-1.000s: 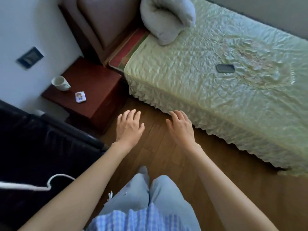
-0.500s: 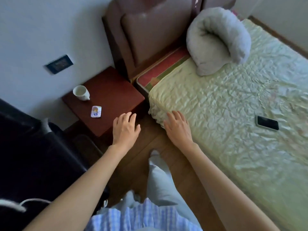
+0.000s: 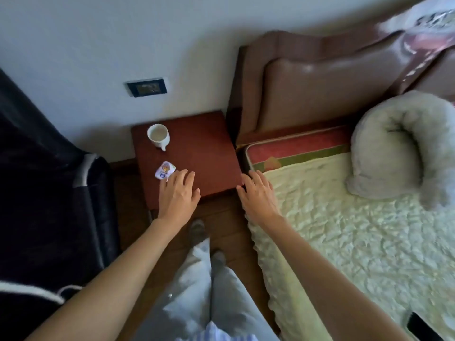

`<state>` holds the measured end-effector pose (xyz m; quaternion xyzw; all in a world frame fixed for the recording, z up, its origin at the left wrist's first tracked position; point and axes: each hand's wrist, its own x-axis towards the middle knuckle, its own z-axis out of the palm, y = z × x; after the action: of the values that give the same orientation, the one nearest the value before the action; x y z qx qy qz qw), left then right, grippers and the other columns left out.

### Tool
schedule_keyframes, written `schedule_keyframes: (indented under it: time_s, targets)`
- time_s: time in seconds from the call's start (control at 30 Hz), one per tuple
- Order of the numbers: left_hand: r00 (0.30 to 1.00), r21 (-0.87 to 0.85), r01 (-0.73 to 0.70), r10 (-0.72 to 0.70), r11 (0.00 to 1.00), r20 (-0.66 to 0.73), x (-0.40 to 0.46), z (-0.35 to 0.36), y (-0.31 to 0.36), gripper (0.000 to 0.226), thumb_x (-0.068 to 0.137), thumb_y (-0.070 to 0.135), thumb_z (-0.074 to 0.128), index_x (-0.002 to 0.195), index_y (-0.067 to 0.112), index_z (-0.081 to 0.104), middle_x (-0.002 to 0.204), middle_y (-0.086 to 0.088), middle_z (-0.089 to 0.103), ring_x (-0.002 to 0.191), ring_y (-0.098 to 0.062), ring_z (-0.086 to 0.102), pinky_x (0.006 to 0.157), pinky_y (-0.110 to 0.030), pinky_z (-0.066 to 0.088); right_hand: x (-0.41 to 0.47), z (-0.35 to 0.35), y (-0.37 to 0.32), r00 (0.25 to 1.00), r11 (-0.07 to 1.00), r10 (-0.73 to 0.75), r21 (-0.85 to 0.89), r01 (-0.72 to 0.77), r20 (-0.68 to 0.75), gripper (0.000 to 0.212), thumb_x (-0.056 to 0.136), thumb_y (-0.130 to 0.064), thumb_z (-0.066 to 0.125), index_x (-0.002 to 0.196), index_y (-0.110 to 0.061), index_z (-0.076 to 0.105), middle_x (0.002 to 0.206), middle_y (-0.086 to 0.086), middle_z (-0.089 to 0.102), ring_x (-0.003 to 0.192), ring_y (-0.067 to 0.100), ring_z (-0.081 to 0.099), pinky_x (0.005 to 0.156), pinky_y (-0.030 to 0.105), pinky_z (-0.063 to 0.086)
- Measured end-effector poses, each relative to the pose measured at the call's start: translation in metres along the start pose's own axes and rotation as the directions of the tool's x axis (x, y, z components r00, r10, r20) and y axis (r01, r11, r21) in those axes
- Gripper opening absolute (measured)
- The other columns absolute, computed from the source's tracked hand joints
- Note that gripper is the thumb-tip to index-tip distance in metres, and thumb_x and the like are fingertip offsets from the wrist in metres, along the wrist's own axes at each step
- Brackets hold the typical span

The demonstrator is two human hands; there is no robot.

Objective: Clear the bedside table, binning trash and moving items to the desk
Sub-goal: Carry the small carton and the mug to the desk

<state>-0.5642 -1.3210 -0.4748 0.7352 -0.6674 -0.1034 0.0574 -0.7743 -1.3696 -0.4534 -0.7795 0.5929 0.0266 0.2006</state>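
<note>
The dark red bedside table [image 3: 202, 148] stands against the wall between a black chair and the bed. On it sit a white mug [image 3: 158, 137] at the back left and a small white printed packet [image 3: 165, 170] near the front left. My left hand [image 3: 177, 194] hovers over the table's front edge, fingers spread, its fingertips just right of the packet, holding nothing. My right hand [image 3: 258, 196] is open at the table's front right corner, over the bed's edge.
A black padded chair [image 3: 44, 193] fills the left side. The bed with its pale green quilted cover [image 3: 357, 230], a grey rolled pillow [image 3: 398, 148] and brown headboard lies to the right. A dark phone [image 3: 421, 328] rests on the cover. Wood floor runs between.
I have moved closer to the bedside table. Both hands have gone forward: the left now reaches over the table beside the packet, the right to the table's corner.
</note>
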Motion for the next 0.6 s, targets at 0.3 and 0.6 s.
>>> schedule_keyframes:
  time_s: [0.3,0.6]
  targets:
    - [0.964,-0.083,0.264,-0.266,0.961,-0.014,0.051,0.008,-0.063,0.044,0.081,0.024,0.067,0.121,0.008,0.056,0.121,-0.014,0.06,0.11,-0.031,0.056,0.092,-0.046,0.046,0.112,0.012,-0.05,0.981,0.981,-0.181,-0.052,0.185,0.075,0.043,0.098,-0.033,0.044,0.135,-0.012,0.049,0.142,0.012,0.047,0.138,0.03,0.032,0.109,0.045,0.03]
    - [0.889,-0.079,0.459,-0.457,0.885,0.043,0.094,0.053,-0.119,0.049,0.078,0.025,0.07,0.121,0.004,0.057,0.123,-0.017,0.06,0.113,-0.034,0.056,0.091,-0.05,0.047,0.197,0.055,-0.092,0.931,0.933,-0.337,-0.083,0.351,0.143,0.04,0.094,-0.029,0.053,0.129,-0.01,0.055,0.136,0.014,0.054,0.133,0.033,0.042,0.106,0.045,0.035]
